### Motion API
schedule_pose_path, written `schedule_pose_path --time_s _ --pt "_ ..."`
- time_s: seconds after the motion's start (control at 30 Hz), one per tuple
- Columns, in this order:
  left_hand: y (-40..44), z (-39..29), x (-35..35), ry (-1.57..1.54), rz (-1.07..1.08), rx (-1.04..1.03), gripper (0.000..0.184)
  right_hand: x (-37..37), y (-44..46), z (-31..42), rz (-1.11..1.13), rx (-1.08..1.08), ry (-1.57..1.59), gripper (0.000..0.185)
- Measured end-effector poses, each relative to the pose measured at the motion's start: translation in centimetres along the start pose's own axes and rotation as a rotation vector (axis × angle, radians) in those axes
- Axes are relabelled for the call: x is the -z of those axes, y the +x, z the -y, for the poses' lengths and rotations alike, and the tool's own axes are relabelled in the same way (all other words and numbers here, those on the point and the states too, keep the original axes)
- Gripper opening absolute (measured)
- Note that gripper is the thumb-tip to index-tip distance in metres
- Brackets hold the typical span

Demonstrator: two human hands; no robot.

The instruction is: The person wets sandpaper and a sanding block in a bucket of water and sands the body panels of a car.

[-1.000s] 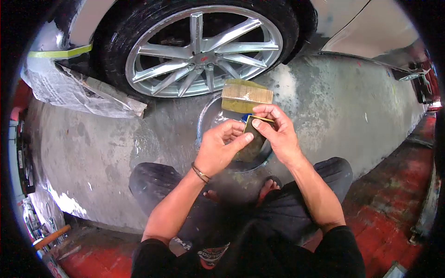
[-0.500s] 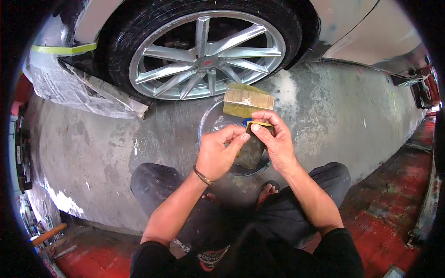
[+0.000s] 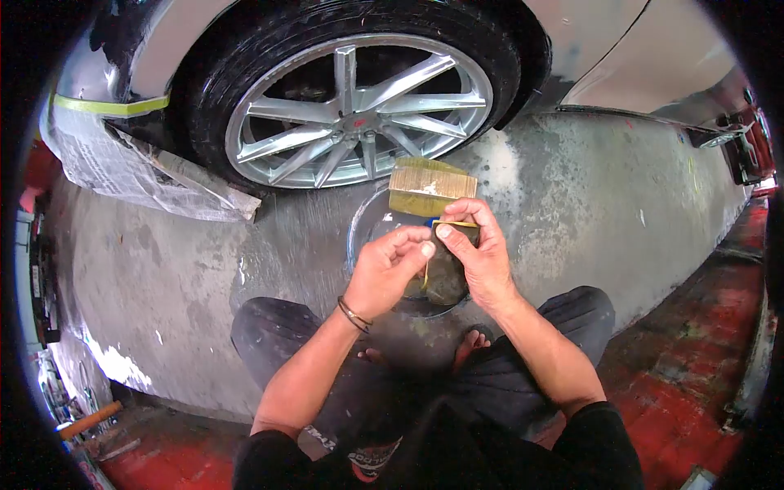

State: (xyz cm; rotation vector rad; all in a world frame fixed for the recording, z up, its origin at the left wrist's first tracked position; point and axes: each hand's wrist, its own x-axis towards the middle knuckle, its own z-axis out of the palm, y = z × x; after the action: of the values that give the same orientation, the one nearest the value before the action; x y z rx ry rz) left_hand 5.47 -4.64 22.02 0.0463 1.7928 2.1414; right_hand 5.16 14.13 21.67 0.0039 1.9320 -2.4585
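While the right hand (image 3: 487, 260) pinches a thin, dark-faced sheet with yellow edges (image 3: 449, 276) at its far edge, thumb flat on the face, the left hand (image 3: 378, 273) has thumb and forefinger nearly together at the sheet's left edge; can't tell if they grip it. Sheet sits between the hands, above a round, pale-rimmed basin (image 3: 358, 217). Best handling, I judge: firm right thumb, far edge level, left fingertips working along the margin so it doesn't twist or crease askew. Small blue piece (image 3: 430, 222) at the far left corner, mostly hidden; mind it. Just beyond, a yellow-green block with a tan face (image 3: 433, 183); watch the right knuckles there. Farther off, a silver multi-spoke wheel (image 3: 357, 124), well clear.
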Motion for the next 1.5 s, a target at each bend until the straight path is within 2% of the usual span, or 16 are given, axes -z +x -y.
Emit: schedule_pose_path --time_s 0.1,0.17,0.3,0.4,0.5,0.6,0.73,0.83,0.93,0.97,1.07,1.17,1.2,1.27,1.37,1.5 --pt "0.6 0.0 0.1 -0.001 0.033 0.02 0.011 0.1 -0.3 -0.5 0.03 0.002 -0.036 0.029" --pt "0.7 0.4 0.5 0.054 0.035 0.01 0.01 0.4 0.1 -0.3 0.046 -0.079 0.023 0.032" --pt "0.7 0.0 -0.4 0.096 -0.026 -0.151 0.011 1.0 0.3 0.6 0.059 -0.221 0.049 0.035" --pt "0.7 -0.1 -0.3 0.155 -0.039 -0.19 0.01 1.7 0.1 0.3 0.105 -0.413 0.145 0.035" --pt "0.7 0.4 0.5 0.245 -0.062 -0.201 0.012 2.1 -0.3 0.0 0.088 -0.504 0.214 0.023" --pt "0.0 0.1 0.6 0.377 -0.093 -0.241 0.013 2.3 -0.3 -0.7 0.071 -0.41 -0.049 0.02" --pt "-0.8 0.4 0.4 0.417 -0.15 -0.301 0.009 2.6 -0.4 -1.6 0.107 -0.385 -0.041 0.023" --pt "-1.1 0.6 0.9 0.451 -0.196 -0.338 0.008 2.7 -0.5 -2.4 0.083 -0.475 -0.029 0.025" --pt "-1.1 0.5 1.2 0.527 -0.211 -0.394 0.008 0.8 -0.9 -2.2 0.007 -0.209 -0.294 0.03" --pt "-1.3 0.5 1.2 0.535 -0.211 -0.388 0.009 0.8 -0.6 -2.3 0.002 -0.207 -0.314 0.03" --pt "-0.7 0.3 0.7 0.527 -0.277 -0.469 0.008 0.4 0.0 -4.0 0.036 -0.23 -0.145 0.037" --pt "0.4 0.9 1.9 0.49 -0.371 -0.521 0.006 -1.7 -0.5 -2.8 0.136 -0.408 0.068 0.04" --pt "0.8 0.7 2.0 0.499 -0.393 -0.56 0.006 -1.7 0.0 -2.1 0.236 -0.432 -0.129 0.039" --pt "1.4 0.2 2.2 0.517 -0.442 -0.64 0.007 -2.3 0.4 -0.9 0.215 -0.558 -0.015 0.035" --pt "2.6 -1.3 2.0 0.499 -0.555 -0.644 0.006 -2.7 1.6 -1.5 0.183 -0.491 0.127 0.035" --pt "3.8 -1.8 2.9 0.285 -0.581 -0.556 0.011 -3.6 2.4 -1.8 0.179 -0.313 -0.031 0.034"
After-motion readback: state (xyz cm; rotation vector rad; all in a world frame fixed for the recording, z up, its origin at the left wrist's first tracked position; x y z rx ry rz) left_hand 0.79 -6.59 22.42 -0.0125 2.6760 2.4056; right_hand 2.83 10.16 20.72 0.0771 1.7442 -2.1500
